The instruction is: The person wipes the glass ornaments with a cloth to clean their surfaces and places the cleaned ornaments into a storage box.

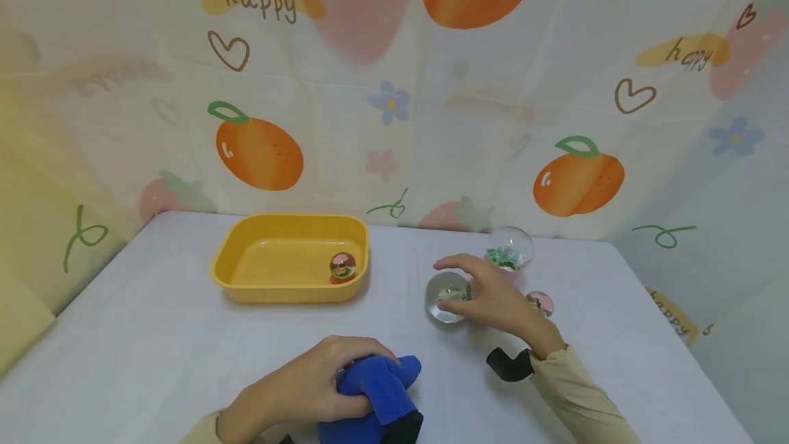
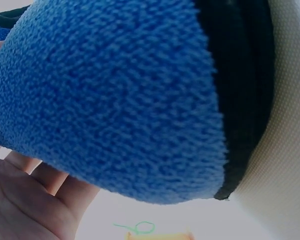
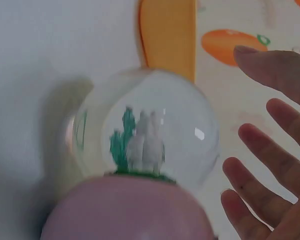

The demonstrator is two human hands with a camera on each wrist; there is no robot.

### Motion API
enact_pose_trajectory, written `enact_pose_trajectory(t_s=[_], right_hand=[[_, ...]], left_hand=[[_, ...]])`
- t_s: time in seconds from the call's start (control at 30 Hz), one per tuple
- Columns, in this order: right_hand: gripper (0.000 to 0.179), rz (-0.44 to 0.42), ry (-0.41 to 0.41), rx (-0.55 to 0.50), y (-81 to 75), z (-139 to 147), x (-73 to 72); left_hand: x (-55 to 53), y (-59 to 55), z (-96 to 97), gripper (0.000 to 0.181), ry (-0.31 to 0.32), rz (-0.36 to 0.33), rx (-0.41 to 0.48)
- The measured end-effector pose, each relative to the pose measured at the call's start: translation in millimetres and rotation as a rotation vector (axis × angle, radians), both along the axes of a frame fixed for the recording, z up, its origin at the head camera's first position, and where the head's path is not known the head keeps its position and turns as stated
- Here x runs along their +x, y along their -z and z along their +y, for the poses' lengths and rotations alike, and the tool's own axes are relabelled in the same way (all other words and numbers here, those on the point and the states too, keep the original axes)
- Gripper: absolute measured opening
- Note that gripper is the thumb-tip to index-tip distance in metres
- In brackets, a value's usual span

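My left hand (image 1: 308, 379) grips a bunched blue terry cloth (image 1: 376, 386) with black edging, low in the head view. Up close in the left wrist view, the cloth (image 2: 115, 100) hides part of the palm and fingers. My right hand (image 1: 502, 297) reaches round a clear snow globe (image 1: 448, 308), thumb and fingers spread apart. Seen from the right wrist, a clear ball (image 3: 150, 125) holds a white figure and a green cactus above a pink base (image 3: 130, 212); the spread fingers (image 3: 252, 135) appear beside it, apart from it.
Behind the right hand stands another snow globe (image 1: 511, 247) on a pink base. A small globe (image 1: 540, 303) sits beside the wrist. The yellow tray (image 1: 265, 293) at the back left holds one small globe (image 1: 342, 267). A fruit-printed cloth (image 1: 394, 142) hangs behind the white table (image 1: 154, 334).
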State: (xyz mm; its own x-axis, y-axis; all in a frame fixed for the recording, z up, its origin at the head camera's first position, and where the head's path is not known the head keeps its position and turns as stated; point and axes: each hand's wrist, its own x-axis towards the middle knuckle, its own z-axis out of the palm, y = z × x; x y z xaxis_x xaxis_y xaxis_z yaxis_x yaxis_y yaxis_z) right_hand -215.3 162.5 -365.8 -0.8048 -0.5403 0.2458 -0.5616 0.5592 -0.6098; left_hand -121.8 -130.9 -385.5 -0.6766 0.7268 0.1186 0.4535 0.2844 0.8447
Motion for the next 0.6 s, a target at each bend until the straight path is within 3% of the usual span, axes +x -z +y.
enact_pose_trajectory(t_s=[0.27, 0.6], right_hand=[[0.056, 0.102, 0.03, 0.03, 4.7, 25.8, -2.8], [0.056, 0.092, 0.023, 0.017, 25.0, 40.3, -5.5]], left_hand=[[-1.1, 1.0, 0.3, 0.034, 0.004, -0.03, 0.003], [-0.9, 2.8, 1.0, 0.034, 0.008, -0.034, -0.01]])
